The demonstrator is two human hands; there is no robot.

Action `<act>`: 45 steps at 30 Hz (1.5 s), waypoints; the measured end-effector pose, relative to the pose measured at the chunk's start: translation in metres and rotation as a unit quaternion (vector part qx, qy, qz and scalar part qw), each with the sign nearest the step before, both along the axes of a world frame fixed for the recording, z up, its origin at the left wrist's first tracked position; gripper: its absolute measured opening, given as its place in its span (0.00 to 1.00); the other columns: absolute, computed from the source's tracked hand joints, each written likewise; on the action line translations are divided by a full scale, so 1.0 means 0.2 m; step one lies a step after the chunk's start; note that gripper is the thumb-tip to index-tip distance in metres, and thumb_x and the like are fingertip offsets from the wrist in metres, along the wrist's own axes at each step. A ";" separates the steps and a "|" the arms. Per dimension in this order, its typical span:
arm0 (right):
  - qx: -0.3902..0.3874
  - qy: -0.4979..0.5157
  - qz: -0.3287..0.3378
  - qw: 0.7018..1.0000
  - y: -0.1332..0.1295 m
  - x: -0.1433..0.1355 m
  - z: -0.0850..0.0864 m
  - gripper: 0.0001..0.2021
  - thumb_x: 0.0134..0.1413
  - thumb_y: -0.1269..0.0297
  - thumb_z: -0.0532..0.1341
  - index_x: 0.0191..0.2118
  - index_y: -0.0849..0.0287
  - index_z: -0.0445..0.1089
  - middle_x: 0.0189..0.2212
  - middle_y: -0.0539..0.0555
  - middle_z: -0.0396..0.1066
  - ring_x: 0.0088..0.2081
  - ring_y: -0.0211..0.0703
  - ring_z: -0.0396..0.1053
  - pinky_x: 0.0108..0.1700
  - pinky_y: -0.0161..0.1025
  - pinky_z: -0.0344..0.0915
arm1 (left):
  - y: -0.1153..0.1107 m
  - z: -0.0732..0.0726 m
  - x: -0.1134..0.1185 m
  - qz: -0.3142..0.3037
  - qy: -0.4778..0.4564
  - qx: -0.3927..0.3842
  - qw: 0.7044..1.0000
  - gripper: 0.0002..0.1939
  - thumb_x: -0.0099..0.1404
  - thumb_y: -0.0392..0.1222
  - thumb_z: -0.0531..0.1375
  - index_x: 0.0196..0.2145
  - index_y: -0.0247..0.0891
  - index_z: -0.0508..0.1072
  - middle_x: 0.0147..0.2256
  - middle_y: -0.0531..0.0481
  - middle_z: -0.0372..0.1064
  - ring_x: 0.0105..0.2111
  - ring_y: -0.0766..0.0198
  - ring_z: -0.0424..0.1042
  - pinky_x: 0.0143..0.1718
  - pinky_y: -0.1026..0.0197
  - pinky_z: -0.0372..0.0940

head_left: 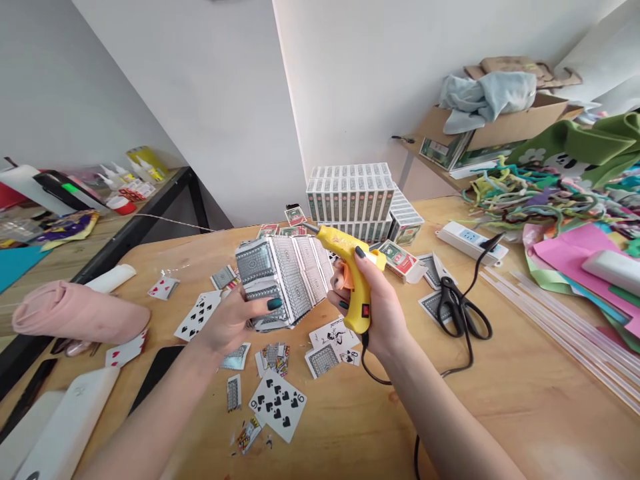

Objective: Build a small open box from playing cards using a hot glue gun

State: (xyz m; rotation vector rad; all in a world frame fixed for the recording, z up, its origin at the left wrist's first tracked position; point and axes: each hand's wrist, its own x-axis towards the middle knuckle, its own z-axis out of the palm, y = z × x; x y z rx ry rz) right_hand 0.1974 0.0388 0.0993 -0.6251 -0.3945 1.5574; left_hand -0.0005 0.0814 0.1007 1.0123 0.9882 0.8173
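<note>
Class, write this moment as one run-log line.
left hand: holds card structure | right hand: grips yellow glue gun | nozzle at structure | scissors on table

Bright, even daylight fills the room, soft and white, and the pale walls [210, 100] bounce it around. Shadows stay faint: a thin one sits under the scissors [463, 310], another under the yellow glue gun [353, 273]. The wooden table [525, 400] shows a mild sheen, no harsh glare. The centre is sharp, with card prints readable. Wide-angle distortion bends the wall corner and stretches the edges, and the forearms look elongated. Far clutter at right goes slightly soft.
</note>
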 end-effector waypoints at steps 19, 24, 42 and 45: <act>-0.017 -0.080 -0.035 0.996 -0.01 0.03 0.04 0.12 0.48 0.55 0.65 0.33 0.59 0.70 0.26 0.50 0.66 0.21 0.30 0.51 0.22 0.35 0.51 | -0.12 -0.27 -0.01 0.001 -0.080 0.029 0.996 0.18 0.44 0.34 0.71 0.35 0.40 0.77 0.35 0.48 0.78 0.46 0.48 0.73 0.47 0.48 0.66; -0.020 -0.111 -0.040 0.993 0.00 0.03 0.02 0.13 0.49 0.53 0.64 0.30 0.59 0.70 0.23 0.50 0.66 0.19 0.30 0.51 0.21 0.35 0.50 | -0.11 -0.40 0.00 0.037 -0.109 0.028 0.993 0.17 0.44 0.40 0.72 0.34 0.42 0.77 0.31 0.50 0.77 0.42 0.48 0.75 0.46 0.47 0.67; -0.004 -0.119 -0.041 0.992 0.01 0.03 -0.01 0.10 0.50 0.56 0.63 0.32 0.58 0.70 0.23 0.49 0.66 0.21 0.32 0.52 0.22 0.34 0.48 | -0.10 -0.47 -0.03 0.013 -0.086 0.032 0.996 0.21 0.38 0.52 0.73 0.31 0.45 0.76 0.34 0.58 0.79 0.54 0.48 0.68 0.47 0.52 0.64; -0.005 -0.124 -0.040 0.991 0.01 0.03 -0.01 0.11 0.50 0.56 0.63 0.32 0.58 0.70 0.24 0.49 0.66 0.21 0.31 0.52 0.22 0.34 0.48 | -0.10 -0.45 -0.03 0.005 -0.088 0.025 0.996 0.20 0.40 0.50 0.73 0.31 0.45 0.77 0.35 0.57 0.79 0.54 0.47 0.67 0.46 0.51 0.65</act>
